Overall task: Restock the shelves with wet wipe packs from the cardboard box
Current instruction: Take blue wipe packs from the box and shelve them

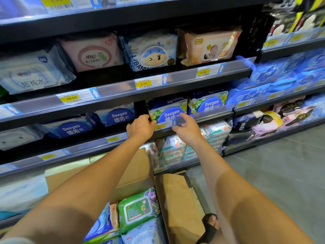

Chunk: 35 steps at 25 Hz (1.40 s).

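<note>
Hands are both raised to the shelf (103,133) that carries the Deeyeo packs. The left hand (141,128) has its fingers curled round the lower left edge of a Deeyeo wet wipe pack (169,113) with a blue lid and lemon print, gripping it just above the clear price rail (211,116). The right hand (187,129) is loosely spread, holding nothing. Its forefinger is stretched forward to the right edge of the same pack's lid, touching it or very nearly; the other fingers hang relaxed over the rail.

The pack stands upright at the front of the shelf, facing out. A second lemon-print Deeyeo pack (207,103) stands just beside it on the right. To the left, after a dark gap, blue-and-white Deeyeo packs (119,115) lean back on the same shelf.

The cardboard box (133,180) sits open below the forearms, against the lowest shelves, its flaps folded outward. Inside it a green wet wipe pack (139,207) lies face up, a blue pack (102,224) stands on edge to its left, and a pale pack (146,233) lies nearest the camera.

A foot in a black sandal (210,224) rests on the grey floor (281,164) beside the box's right flap.
</note>
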### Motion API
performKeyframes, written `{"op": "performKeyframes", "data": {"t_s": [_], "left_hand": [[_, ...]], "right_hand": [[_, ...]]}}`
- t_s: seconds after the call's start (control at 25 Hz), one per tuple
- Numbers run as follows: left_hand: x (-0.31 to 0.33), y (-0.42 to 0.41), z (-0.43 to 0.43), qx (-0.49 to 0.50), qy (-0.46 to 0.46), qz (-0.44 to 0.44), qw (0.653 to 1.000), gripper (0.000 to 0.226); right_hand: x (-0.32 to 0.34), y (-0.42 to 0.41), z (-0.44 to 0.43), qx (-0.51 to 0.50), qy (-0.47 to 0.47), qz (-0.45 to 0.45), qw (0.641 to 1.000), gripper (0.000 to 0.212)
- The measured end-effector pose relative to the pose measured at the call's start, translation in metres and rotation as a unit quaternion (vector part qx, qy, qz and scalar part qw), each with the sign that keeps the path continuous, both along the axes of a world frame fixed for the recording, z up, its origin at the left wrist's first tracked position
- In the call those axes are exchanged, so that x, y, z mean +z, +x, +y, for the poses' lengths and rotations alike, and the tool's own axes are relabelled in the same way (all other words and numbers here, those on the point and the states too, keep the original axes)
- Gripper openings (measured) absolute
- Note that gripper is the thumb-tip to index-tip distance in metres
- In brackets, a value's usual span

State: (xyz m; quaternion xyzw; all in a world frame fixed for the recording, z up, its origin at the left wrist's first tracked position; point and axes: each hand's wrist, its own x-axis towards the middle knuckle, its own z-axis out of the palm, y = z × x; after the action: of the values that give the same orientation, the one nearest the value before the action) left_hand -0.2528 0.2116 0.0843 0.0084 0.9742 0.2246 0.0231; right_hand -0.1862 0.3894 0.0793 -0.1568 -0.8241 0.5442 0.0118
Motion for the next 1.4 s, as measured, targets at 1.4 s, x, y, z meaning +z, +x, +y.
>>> {"op": "performKeyframes", "data": {"t_s": [1.4], "left_hand": [[-0.078,0.325,-0.335,-0.068,-0.140,-0.152,0.976,0.075]], "right_hand": [[-0.058,0.210,-0.246,0.375,0.342,-0.050,0.860,0.080]]}}
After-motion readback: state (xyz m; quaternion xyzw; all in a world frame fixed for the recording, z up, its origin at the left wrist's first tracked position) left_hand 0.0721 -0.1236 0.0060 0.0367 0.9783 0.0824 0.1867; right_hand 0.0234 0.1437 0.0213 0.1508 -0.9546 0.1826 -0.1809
